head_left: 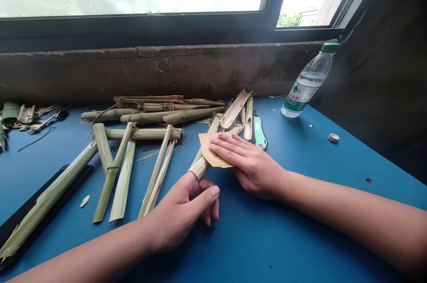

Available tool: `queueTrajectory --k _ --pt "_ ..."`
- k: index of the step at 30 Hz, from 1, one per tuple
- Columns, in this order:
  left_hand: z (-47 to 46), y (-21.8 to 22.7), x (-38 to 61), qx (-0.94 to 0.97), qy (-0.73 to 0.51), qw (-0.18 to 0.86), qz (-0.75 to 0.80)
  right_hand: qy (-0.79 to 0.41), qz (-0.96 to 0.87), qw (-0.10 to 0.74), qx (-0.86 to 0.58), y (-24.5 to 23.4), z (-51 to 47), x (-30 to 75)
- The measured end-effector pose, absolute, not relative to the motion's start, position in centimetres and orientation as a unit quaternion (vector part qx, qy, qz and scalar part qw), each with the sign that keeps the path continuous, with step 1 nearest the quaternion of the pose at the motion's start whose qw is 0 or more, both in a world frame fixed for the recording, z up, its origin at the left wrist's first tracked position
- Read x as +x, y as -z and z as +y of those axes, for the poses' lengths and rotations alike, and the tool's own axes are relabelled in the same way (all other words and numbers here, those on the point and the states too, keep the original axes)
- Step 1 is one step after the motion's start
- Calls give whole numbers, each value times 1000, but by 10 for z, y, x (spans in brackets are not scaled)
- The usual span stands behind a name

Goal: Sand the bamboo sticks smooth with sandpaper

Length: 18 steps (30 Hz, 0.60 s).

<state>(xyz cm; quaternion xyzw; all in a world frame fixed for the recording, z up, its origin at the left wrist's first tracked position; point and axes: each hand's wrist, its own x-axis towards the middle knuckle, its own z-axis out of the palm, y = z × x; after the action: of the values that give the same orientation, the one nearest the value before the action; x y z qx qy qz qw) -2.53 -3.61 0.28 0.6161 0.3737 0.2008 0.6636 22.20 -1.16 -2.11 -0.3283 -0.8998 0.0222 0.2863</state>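
My right hand (pixel 248 160) lies over a tan sheet of sandpaper (pixel 210 151), its fingers stretched along the sheet and pressing it onto a bamboo piece (pixel 200 168). Faint print shows on the sheet's lower edge. The near end of that bamboo rests against my left hand (pixel 188 205) at the base of the index finger. That hand has its thumb apart and its fingers loosely curled, with nothing visible between them. Behind the sandpaper are a split bamboo half (pixel 235 111) and a green utility knife (pixel 259 131), partly hidden by other pieces.
To the left lies a tied bamboo frame (pixel 143 134) with several legs. Bamboo lengths (pixel 147 117) are piled by the wall. A black tray-like object (pixel 78 175) lies under a long bamboo strip (pixel 56 194). A water bottle (pixel 307 85) stands at the back right of the blue table (pixel 267 243).
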Motion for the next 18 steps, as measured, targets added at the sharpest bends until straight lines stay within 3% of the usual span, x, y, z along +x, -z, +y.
queueTrajectory --k 18 --pt "-36 -3 -24 616 -202 664 373 -22 -900 288 -326 21 -11 221"
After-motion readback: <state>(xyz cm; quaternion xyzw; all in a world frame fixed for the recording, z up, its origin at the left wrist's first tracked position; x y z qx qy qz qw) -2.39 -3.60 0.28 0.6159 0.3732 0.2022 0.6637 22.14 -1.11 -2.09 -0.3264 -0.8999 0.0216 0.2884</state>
